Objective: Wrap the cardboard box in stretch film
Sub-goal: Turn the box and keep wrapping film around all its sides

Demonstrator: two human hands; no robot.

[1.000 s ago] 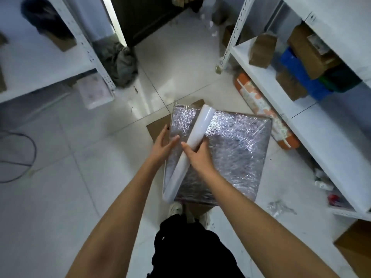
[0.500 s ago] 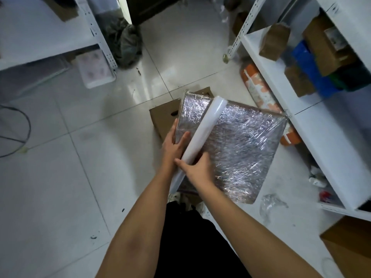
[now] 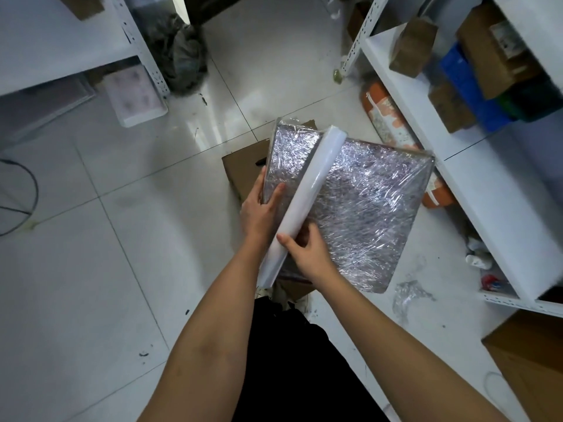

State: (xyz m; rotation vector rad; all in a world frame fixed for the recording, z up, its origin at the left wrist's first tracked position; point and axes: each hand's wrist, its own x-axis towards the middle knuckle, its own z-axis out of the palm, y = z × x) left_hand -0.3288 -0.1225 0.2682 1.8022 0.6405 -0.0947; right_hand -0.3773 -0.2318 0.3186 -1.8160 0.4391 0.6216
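Note:
The cardboard box (image 3: pixel 365 208) is flat, covered in shiny wrinkled stretch film, and held above the floor in front of me. A white roll of stretch film (image 3: pixel 307 193) lies diagonally across its left part. My left hand (image 3: pixel 262 208) grips the box's left edge, thumb on top and fingers under it. My right hand (image 3: pixel 307 248) holds the lower end of the roll, thumb over it, fingers curled against the wrapped top.
A brown carton (image 3: pixel 240 169) stands on the tiled floor under the box. White shelving (image 3: pixel 457 166) with parcels runs along the right, another shelf unit (image 3: pixel 61 56) at the left. A film scrap (image 3: pixel 408 293), an orange bag (image 3: pixel 387 114) and a second carton (image 3: pixel 530 357) lie on the floor.
The box and roll have shifted slightly right and turned a little. My left hand has slid onto the box's left edge; my right hand has moved down toward the roll's near end.

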